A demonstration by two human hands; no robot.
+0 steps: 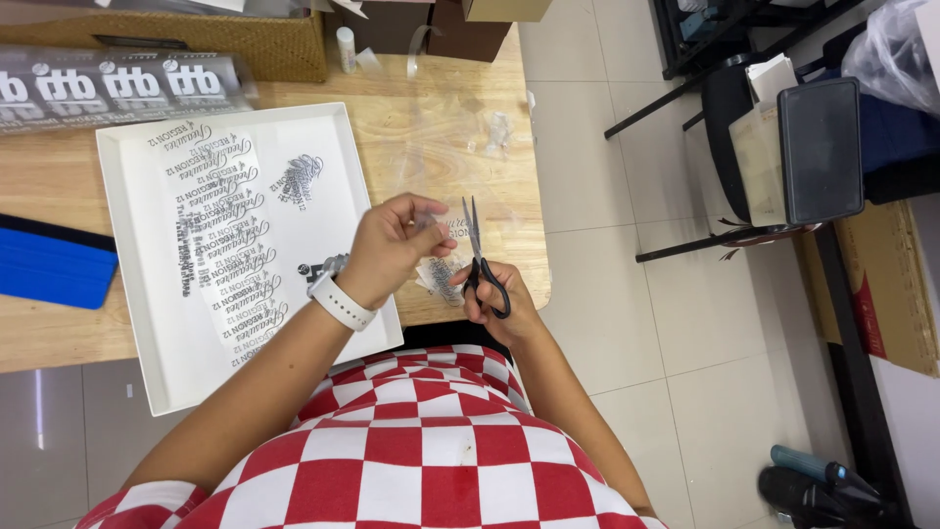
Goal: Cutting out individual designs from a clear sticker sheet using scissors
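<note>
My left hand (392,245), with a white watch on the wrist, pinches a clear printed film piece (438,272) over the wooden table's front edge. My right hand (499,304) grips black-handled scissors (477,257) with the blades pointing up, right beside the film. To the left lies a white tray (323,122) holding a stack of clear film pieces with dark script print (225,245) and one single cut piece (301,179).
A blue squeegee (54,266) lies at the table's left. A roll of printed film (117,86) and a woven box (245,39) sit at the back. Clear offcuts (470,127) rest on the wooden table (441,108). Black chair and boxes stand right.
</note>
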